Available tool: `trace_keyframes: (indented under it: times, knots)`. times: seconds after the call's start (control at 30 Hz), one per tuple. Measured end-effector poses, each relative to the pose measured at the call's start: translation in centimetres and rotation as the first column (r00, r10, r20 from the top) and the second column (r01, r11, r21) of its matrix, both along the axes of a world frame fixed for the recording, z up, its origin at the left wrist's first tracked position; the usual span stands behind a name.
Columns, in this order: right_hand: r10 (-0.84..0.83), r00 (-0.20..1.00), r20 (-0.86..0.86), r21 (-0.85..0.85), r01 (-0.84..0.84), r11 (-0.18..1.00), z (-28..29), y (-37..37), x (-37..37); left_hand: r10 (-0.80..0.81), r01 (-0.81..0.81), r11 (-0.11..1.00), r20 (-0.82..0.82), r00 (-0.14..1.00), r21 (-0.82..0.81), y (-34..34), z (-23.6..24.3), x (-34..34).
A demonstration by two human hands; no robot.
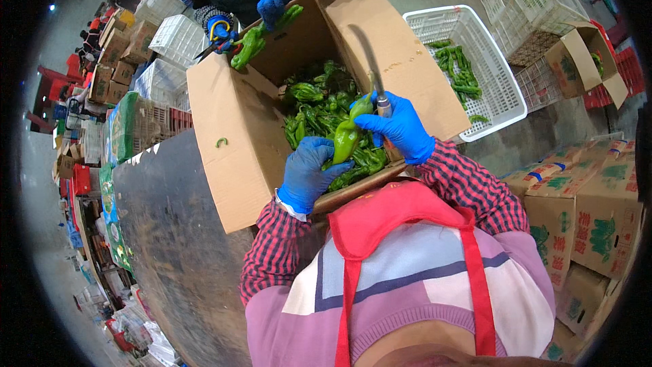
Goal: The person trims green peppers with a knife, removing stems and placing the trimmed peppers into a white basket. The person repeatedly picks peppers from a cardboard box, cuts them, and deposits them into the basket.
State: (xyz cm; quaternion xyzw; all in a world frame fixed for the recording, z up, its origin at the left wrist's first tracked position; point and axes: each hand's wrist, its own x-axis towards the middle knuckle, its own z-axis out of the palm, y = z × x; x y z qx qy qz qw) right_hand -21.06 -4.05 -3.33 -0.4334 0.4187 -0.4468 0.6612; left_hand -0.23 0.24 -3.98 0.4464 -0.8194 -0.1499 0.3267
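I observe 1 green pepper [347,137] over the open cardboard box [221,170], above the loose peppers [309,92] inside. The left hand [307,171] grasps its lower end. The right hand [404,129] grips the knife [371,61] by its handle and contacts the pepper's upper end; the curved blade extends forward. 1 white crate [499,92] stands right of the box.

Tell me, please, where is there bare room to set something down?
Widest: the dark surface, beside the left flap of the open carton. Smaller: grey floor between white crate and stacked cartons. Crowded: the carton's opening, with peppers, left hand, right hand and knife.
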Motion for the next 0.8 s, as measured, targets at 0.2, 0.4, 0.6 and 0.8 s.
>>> trace_keyframes:
  times: [0.2, 0.4, 0.6, 0.8]
  knots:
    - [0.079, 0.969, 0.234, 0.033, -0.089, 0.995, -0.1, -0.3, -0.6, 0.148, -0.077, 0.98, -0.406, 0.902, 0.186, 0.2, -0.6, 1.5]
    - [0.183, 0.947, 0.264, 0.005, -0.192, 0.981, 0.2, -0.4, -1.5, 0.248, -0.038, 0.94, -0.606, 0.756, 0.338, -1.6, 0.8, 3.3]
    - [0.294, 0.933, 0.21, -0.016, -0.297, 0.955, 0.4, -0.7, 0.1, -0.043, 0.187, 0.843, -0.284, 0.958, 0.505, -3.4, 2.6, 0.8]
    - [0.041, 0.999, 0.003, -0.188, -0.039, 0.981, 0.3, -0.9, -0.4, 0.15, 0.235, 0.687, -0.451, 0.88, 0.687, -4.0, 1.3, -0.3]
